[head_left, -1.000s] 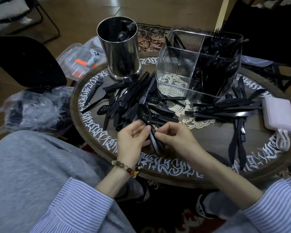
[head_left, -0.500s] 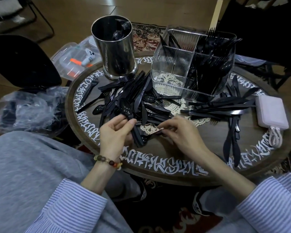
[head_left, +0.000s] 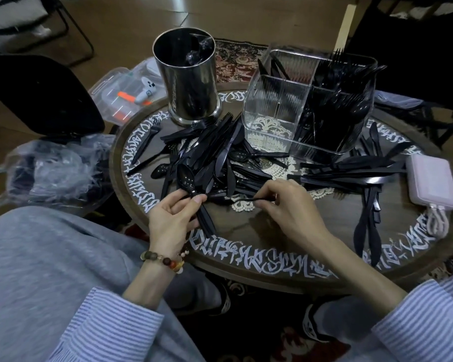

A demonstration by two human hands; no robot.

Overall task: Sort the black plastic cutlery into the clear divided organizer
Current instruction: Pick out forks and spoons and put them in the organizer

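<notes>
The left hand [head_left: 171, 218] grips a bundle of black spoons [head_left: 187, 178] at the near left of the round bench [head_left: 246, 257], bowls pointing far. The right hand [head_left: 285, 205] pinches a thin black handle [head_left: 249, 199] just right of it. A loose cutlery pile [head_left: 215, 152] lies beyond the hands. The clear organizer [head_left: 275, 111] stands far right, forks [head_left: 343, 82] in its right compartment; a steel canister [head_left: 187, 77] stands far left.

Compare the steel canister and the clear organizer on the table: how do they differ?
The steel canister is round, opaque and undivided; the clear organizer is boxy, see-through and partitioned. The canister holds few pieces; the organizer's right side is packed with forks. Both stand upright holding black cutlery.
</notes>
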